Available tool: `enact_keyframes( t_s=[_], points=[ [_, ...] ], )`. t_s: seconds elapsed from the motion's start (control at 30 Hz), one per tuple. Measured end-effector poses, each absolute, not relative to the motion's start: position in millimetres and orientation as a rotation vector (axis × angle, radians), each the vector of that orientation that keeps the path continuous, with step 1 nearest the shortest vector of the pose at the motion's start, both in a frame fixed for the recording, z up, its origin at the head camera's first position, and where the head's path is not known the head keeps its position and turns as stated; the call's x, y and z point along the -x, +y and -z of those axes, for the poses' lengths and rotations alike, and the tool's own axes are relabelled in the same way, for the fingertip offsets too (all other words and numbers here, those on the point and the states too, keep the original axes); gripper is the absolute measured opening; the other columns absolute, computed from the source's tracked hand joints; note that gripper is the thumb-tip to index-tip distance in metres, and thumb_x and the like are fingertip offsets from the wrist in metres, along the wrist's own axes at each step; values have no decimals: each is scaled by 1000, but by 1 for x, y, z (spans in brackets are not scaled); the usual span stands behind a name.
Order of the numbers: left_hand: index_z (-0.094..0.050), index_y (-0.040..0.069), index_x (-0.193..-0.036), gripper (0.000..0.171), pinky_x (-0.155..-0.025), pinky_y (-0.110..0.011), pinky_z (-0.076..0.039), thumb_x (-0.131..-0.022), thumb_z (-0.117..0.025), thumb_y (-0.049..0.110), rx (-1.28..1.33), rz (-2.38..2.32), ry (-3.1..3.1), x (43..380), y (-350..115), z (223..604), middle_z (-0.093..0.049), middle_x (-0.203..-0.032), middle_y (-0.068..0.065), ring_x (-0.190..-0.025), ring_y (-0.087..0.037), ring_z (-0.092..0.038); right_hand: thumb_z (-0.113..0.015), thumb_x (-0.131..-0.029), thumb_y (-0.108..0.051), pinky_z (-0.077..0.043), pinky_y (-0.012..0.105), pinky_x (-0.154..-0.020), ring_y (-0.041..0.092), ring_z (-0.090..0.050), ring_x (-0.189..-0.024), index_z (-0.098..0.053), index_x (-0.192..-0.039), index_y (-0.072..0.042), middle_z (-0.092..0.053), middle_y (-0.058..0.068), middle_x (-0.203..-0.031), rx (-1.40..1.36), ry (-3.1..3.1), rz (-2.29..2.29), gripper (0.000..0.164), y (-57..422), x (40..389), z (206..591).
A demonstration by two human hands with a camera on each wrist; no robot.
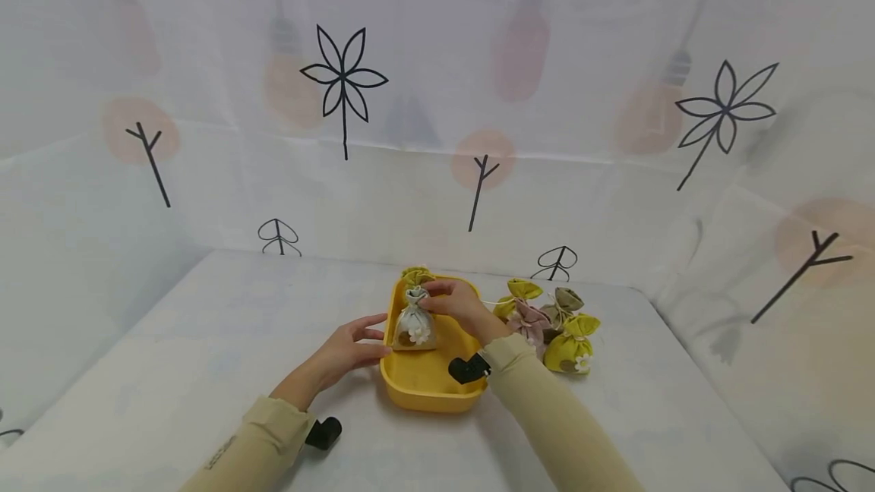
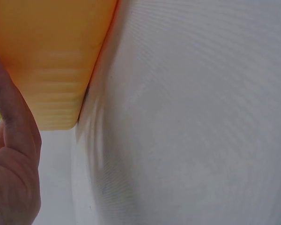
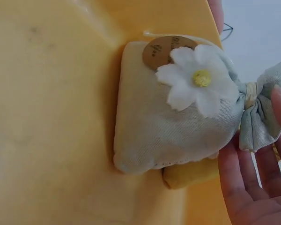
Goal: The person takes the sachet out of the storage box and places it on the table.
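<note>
A pale blue-grey fabric sachet (image 1: 414, 323) stands at the left side inside a yellow plastic bin (image 1: 427, 401). It carries a white flower (image 3: 192, 79) and a round brown tag (image 3: 163, 52). My right hand (image 1: 459, 307) pinches its gathered top between thumb and fingers, as the right wrist view shows. Behind it in the bin is a yellow-green sachet (image 1: 417, 275), mostly hidden. My left hand (image 1: 350, 346) rests its fairly straight fingers against the bin's left outer wall; the left wrist view shows one finger (image 2: 11, 103) along that wall.
Right of the bin, several sachets lie bunched on the white table: a yellow one (image 1: 570, 348) with a white flower, a pink one (image 1: 528, 323), an olive one (image 1: 564, 304) and another yellow one. A patterned white cloth (image 1: 410, 196) hangs behind.
</note>
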State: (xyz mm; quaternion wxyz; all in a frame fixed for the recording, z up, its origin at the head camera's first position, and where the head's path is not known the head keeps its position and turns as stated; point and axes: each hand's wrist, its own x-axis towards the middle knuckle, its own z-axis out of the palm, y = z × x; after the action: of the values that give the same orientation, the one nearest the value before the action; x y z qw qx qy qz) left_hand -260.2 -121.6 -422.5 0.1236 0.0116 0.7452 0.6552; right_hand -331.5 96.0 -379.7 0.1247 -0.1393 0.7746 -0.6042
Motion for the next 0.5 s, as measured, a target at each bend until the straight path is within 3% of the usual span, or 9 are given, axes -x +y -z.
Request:
enact_keyframes(
  t_s=[0.5],
  points=[
    [-41,12,-141,67,-81,-33,-53,-81,-73,13,-51,-1910,2156,258,-121,421,-52,-122,-17,-93,-22,-61,-68,-84,-5,-47,48,-88,15,-61,-80,-69,-97,4,-66,6,-89,332,2332,1813,17,90,321,377]
  ],
)
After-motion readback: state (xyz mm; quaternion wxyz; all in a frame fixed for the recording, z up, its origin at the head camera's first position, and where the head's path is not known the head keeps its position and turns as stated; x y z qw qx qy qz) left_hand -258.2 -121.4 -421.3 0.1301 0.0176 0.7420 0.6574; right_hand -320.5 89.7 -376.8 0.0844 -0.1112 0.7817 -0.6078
